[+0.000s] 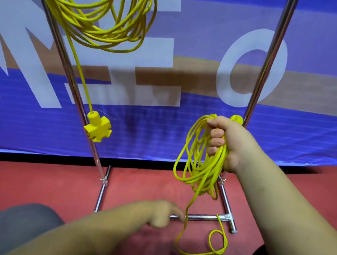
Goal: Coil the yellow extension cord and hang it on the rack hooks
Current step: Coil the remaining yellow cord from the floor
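My right hand [223,142] has its fingers clenched round the coiled yellow extension cord [199,167], just beside the right-side rack upright [265,65]. The cord's loose tail loops on the red floor [43,184]. My left hand [160,214] is low by that strand and blurred, so I cannot tell its fingers' state. A second yellow coil [105,20] hangs at upper left.

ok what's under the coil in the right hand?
A loose cord tail drops to the red floor, crossing the rack base bar; the left hand reaches toward it. The right hand covers the top of the coil.
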The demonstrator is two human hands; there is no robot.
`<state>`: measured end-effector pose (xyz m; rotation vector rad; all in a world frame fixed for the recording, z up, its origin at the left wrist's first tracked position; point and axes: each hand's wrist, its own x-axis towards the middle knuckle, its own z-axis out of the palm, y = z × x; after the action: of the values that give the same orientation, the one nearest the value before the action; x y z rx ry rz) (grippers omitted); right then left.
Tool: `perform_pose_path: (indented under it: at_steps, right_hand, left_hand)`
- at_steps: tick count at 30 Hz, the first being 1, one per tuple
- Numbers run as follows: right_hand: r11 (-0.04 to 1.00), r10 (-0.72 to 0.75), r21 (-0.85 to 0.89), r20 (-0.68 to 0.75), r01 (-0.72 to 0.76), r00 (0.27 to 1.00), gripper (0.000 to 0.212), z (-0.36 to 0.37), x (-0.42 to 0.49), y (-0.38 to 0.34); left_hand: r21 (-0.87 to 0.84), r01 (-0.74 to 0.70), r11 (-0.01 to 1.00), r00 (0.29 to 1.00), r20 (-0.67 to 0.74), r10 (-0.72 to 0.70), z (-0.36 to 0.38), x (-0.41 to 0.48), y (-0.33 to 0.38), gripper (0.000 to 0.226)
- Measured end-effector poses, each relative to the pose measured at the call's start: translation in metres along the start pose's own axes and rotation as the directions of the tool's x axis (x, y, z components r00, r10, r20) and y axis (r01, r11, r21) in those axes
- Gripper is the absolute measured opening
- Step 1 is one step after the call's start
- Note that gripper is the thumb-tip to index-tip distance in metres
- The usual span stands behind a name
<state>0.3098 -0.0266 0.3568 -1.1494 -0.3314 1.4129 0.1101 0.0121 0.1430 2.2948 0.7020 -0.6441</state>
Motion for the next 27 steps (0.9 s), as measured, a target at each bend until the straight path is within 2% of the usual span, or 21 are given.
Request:
perform_pose_path:
  at_steps: [2,8,12,16,19,22,24,27]
  right_hand:
    - [0.999,0.002,0.035,0.032,-0.003,0.999,0.034,-0.002,-0.002,-0.002]
    - [0.988,-0.032,0.155,0.109,0.015,0.994,0.033,-0.007,-0.003,-0.014]
    - [0.985,-0.046,0.169,0.118,0.025,0.992,0.031,-0.01,-0.003,-0.02]
    - [0.983,-0.042,0.185,0.108,0.021,0.993,0.026,-0.013,-0.001,-0.024]
    - [0.984,-0.047,0.178,0.108,0.027,0.993,0.025,-0.018,-0.001,-0.03]
    - [0.989,-0.063,0.137,0.104,0.049,0.993,0.024,-0.024,-0.002,-0.038]
    - [0.995,-0.072,0.076,0.106,0.064,0.992,0.023,-0.027,-0.004,-0.042]
    - [0.991,-0.101,-0.082,0.094,0.109,0.99,0.027,-0.026,-0.003,-0.041]
  left_hand:
    - [0.035,-0.04,0.999,0.997,0.068,0.038,0.01,0.003,-0.005,0.058]
    - [-0.029,-0.14,0.99,0.985,0.101,0.142,0.022,0.015,-0.005,0.035]
    - [-0.107,-0.155,0.982,0.979,0.115,0.167,0.031,0.019,0.004,0.039]
    - [-0.237,-0.147,0.96,0.961,0.194,0.195,0.028,0.017,0.001,0.057]
    - [-0.175,-0.086,0.981,0.974,0.195,0.12,0.007,0.012,-0.01,0.035]
    - [-0.221,0.002,0.975,1.0,0.025,0.004,-0.024,0.003,-0.025,0.019]
    - [-0.323,0.088,0.942,0.988,-0.095,-0.124,-0.045,-0.004,-0.03,0.017]
    - [-0.527,0.191,0.828,0.917,-0.206,-0.342,-0.082,-0.02,-0.022,0.021]
